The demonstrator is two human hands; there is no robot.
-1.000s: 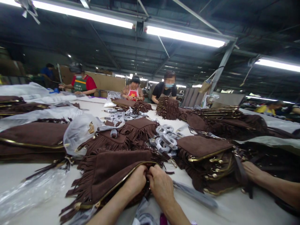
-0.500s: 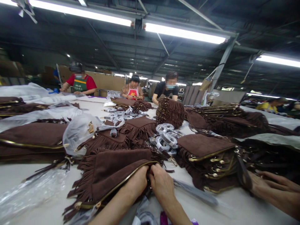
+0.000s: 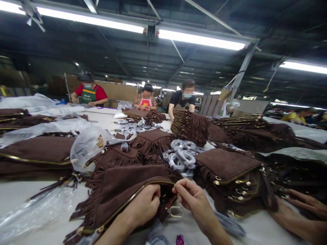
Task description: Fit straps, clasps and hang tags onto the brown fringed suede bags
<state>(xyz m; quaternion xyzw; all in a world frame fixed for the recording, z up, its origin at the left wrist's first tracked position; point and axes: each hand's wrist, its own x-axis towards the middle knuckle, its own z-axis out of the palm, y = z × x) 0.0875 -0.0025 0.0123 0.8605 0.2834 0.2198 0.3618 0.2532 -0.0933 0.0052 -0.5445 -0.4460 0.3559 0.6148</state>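
Observation:
A brown suede-like bag with fringed sides [image 3: 133, 173] lies in front of me, its gold zipper partly undone along the near edge. My left hand [image 3: 145, 206] is curled closed at the mouth, gripping the zipper edge; some fingertips are hidden. With thumb and forefinger, my right hand [image 3: 192, 195] pinches the right end of the bag's opening. Below it hangs a gold metal clasp [image 3: 176, 211] by the dark inside of the bag. Grey wrapped coiled straps [image 3: 182, 158] lie just behind.
Stacked brown bags [image 3: 227, 165] stand to the right, where a co-worker's hands [image 3: 298, 207] hold a dark strap. Another bag [image 3: 35, 148] and clear plastic [image 3: 38, 207] are on the left. A wrapped grey strap [image 3: 227, 221] lies by my right wrist. Several people work across the table.
My hands have drawn apart at the bag's mouth, the right moving rightward, so the opening gapes and the clasp shows. The bag stack at the back has shifted slightly right.

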